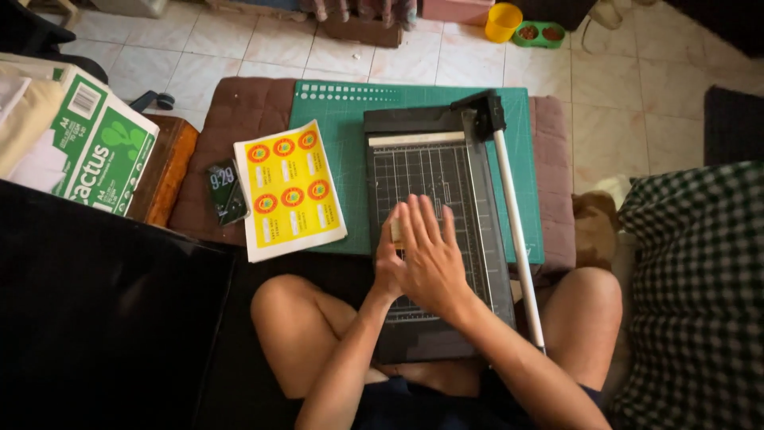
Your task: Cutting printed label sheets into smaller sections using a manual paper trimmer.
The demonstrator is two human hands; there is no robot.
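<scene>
A black paper trimmer (434,171) with a grid bed lies on a green cutting mat (334,111) and over my crossed legs. Its white-handled blade arm (517,231) is lowered along the right edge. My right hand (434,255) is spread flat over the trimmer bed, fingers apart. My left hand (387,259) lies mostly hidden under it at the bed's left side. A small pale piece (395,232) shows by its fingertips; whether it is gripped is unclear. A yellow sheet of round orange stickers (289,189) lies to the left of the trimmer.
A phone (225,191) lies beside the sticker sheet on a brown cushion (239,111). A green-and-white paper ream (95,147) sits on a wooden stool (167,167) at left. A checked cushion (692,279) is at right. A yellow cup (503,21) and a green pet bowl (539,33) stand on the tiled floor.
</scene>
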